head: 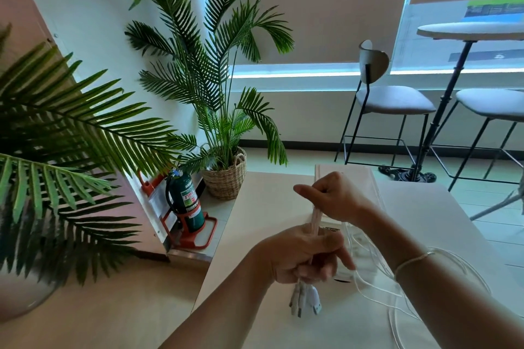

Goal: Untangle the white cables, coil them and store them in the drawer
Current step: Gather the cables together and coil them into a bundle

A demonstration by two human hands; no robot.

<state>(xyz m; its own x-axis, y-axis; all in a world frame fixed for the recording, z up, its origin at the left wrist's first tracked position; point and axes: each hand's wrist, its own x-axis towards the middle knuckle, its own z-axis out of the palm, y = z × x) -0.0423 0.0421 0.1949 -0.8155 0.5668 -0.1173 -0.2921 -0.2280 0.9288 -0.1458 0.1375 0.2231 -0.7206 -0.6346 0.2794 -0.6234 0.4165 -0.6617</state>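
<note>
The left hand [304, 256] is nearest, fingers curled tight around a bundle of white cables [315, 221], whose connector ends [304, 299] hang just below its fist. Above those fingers the right hand [334, 195] pinches the same bundle's upper part. Loose cable loops [377, 272] trail right of both hands over the pale table [255, 221].

Two hands are in view, the left hand [304, 256] and the right hand [333, 195], and a cluster of about three cable plugs [304, 299] hangs below the left one; the white cables [377, 272] are too tangled to count. There are two potted palms [209, 73] [56, 150], one fire extinguisher [185, 198], two bar stools [394, 99] [490, 102], one round table [470, 30] and one counter [283, 320]
</note>
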